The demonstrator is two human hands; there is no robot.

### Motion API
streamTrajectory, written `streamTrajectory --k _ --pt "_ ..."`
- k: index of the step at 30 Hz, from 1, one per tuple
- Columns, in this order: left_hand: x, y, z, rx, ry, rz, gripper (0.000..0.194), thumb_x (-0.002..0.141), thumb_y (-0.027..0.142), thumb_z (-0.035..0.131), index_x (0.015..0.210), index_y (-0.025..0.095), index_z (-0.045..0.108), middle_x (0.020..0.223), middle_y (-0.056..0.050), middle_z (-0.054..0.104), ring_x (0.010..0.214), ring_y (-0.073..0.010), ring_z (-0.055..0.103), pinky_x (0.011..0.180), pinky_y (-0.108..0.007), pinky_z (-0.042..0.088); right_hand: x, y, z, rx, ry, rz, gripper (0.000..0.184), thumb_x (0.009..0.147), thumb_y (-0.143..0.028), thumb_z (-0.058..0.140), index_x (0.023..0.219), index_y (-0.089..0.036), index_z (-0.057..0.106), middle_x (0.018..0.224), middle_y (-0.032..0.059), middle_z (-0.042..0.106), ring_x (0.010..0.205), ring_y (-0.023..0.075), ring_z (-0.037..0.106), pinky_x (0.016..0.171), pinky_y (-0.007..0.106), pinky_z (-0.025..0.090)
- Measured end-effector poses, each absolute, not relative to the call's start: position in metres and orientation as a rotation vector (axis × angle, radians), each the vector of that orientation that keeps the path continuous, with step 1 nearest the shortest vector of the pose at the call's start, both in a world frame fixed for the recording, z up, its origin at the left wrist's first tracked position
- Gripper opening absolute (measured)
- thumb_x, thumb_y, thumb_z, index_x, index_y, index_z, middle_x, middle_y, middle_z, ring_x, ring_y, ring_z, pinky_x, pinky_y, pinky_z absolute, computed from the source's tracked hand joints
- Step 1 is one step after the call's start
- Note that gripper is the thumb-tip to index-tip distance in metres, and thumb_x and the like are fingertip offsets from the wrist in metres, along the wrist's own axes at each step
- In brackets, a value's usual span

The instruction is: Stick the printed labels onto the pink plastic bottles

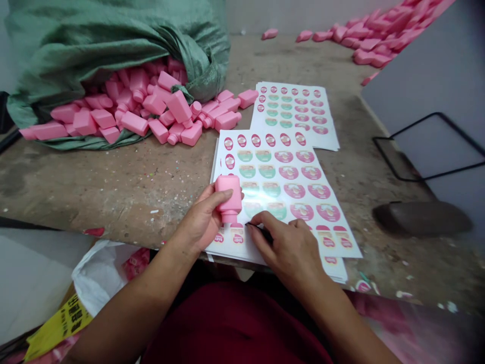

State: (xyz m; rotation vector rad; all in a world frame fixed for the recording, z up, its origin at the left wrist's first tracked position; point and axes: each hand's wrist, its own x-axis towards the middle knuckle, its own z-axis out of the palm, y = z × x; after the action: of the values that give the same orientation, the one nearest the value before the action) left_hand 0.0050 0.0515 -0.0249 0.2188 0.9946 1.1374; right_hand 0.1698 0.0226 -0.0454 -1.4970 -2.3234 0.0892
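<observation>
My left hand (200, 217) is shut around a pink plastic bottle (229, 197), which stands with its neck pointing down near the front of the label sheets. My right hand (284, 247) rests on the nearer sheet of printed oval labels (265, 146) and pinches a thin black tool (260, 230), its tip at the sheet close to the bottle's neck. A second label sheet (295, 111) lies behind it. Many loose pink bottles (151, 111) spill from a green woven sack (113, 40).
The sheets lie on a worn, paint-flecked workbench (94, 192). More pink bottles (379, 35) lie in a heap at the back right. A black wire frame (428, 146) and a dark oblong object (420, 217) are on the right; white and yellow plastic bags (98, 273) sit below the front edge.
</observation>
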Motion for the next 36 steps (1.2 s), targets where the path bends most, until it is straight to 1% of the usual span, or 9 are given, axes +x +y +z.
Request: streamTrajectory --k 5,10,12,15,18,26,30,33,36 --pt "0.006 0.051 -0.026 0.247 0.966 1.145 0.04 0.082 0.008 0.061 0.122 0.012 0.06 0.102 -0.01 0.071 0.097 -0.0188 0.067 0.087 -0.03 0.05 0.166 0.022 -0.046 -1.482 -2.337 0.016 0.019 0.091 -0.027 0.053 0.077 -0.019 0.064 0.052 -0.0025 0.062 0.044 0.0139 0.034 0.06 0.028 0.025" --pt "0.004 0.052 -0.028 0.274 0.955 1.136 0.039 0.081 0.01 0.063 0.12 0.013 0.061 0.102 -0.01 0.071 0.098 -0.0185 0.066 0.087 -0.028 0.05 0.162 0.027 -0.051 -1.563 -2.306 0.053 0.029 0.09 -0.039 0.054 0.07 -0.021 0.064 0.049 -0.0013 0.055 0.046 0.0131 0.031 0.061 0.03 0.024" --pt "0.003 0.052 -0.029 0.251 0.97 1.133 0.034 0.082 0.01 0.062 0.116 0.011 0.061 0.099 -0.01 0.071 0.096 -0.0187 0.067 0.082 -0.027 0.05 0.164 0.03 -0.048 -1.645 -2.22 0.298 0.029 0.085 -0.045 0.057 0.067 -0.022 0.061 0.05 -0.0017 0.053 0.047 0.0131 0.034 0.061 0.03 0.026" --pt "0.003 0.052 -0.029 0.222 0.98 1.136 0.028 0.083 0.01 0.06 0.111 0.01 0.063 0.097 -0.011 0.072 0.094 -0.0191 0.067 0.078 -0.026 0.05 0.176 0.035 -0.036 -1.625 -1.927 0.893 0.033 0.083 -0.05 0.059 0.066 -0.022 0.053 0.057 -0.0024 0.053 0.052 0.0134 0.043 0.056 0.028 0.03" --pt "0.004 0.052 -0.028 0.262 0.973 1.141 0.032 0.081 0.01 0.062 0.112 0.012 0.063 0.099 -0.011 0.072 0.093 -0.0181 0.067 0.078 -0.025 0.05 0.188 0.038 -0.027 -1.531 -1.724 1.114 0.036 0.085 -0.054 0.058 0.067 -0.023 0.05 0.059 -0.0031 0.049 0.054 0.0131 0.045 0.052 0.026 0.032" --pt "0.006 0.052 -0.025 0.291 1.002 1.153 0.035 0.083 0.009 0.059 0.118 0.01 0.059 0.096 -0.011 0.071 0.09 -0.0187 0.068 0.075 -0.026 0.051 0.178 0.026 -0.045 -1.592 -2.332 0.282 0.033 0.095 -0.047 0.049 0.079 -0.022 0.064 0.052 -0.0024 0.057 0.047 0.0146 0.042 0.061 0.029 0.029" --pt "0.006 0.051 -0.027 0.3 0.987 1.148 0.039 0.082 0.009 0.061 0.12 0.009 0.059 0.098 -0.012 0.071 0.092 -0.0186 0.067 0.078 -0.026 0.05 0.169 0.025 -0.051 -1.469 -2.382 0.058 0.039 0.098 -0.045 0.045 0.076 -0.018 0.064 0.058 0.0016 0.065 0.046 0.0128 0.04 0.064 0.031 0.027" --pt "0.005 0.051 -0.028 0.282 0.973 1.153 0.039 0.082 0.009 0.061 0.121 0.009 0.058 0.098 -0.011 0.071 0.091 -0.0177 0.067 0.079 -0.026 0.049 0.167 0.028 -0.051 -1.484 -2.35 0.117 0.04 0.097 -0.045 0.046 0.072 -0.019 0.063 0.055 0.0014 0.063 0.047 0.0126 0.038 0.064 0.032 0.026" --pt "0.004 0.052 -0.029 0.242 0.956 1.158 0.035 0.081 0.009 0.061 0.116 0.008 0.061 0.095 -0.011 0.072 0.088 -0.0173 0.067 0.081 -0.027 0.049 0.172 0.032 -0.046 -1.565 -2.176 0.57 0.038 0.089 -0.052 0.053 0.066 -0.022 0.059 0.052 -0.0017 0.055 0.049 0.0131 0.041 0.06 0.03 0.029"
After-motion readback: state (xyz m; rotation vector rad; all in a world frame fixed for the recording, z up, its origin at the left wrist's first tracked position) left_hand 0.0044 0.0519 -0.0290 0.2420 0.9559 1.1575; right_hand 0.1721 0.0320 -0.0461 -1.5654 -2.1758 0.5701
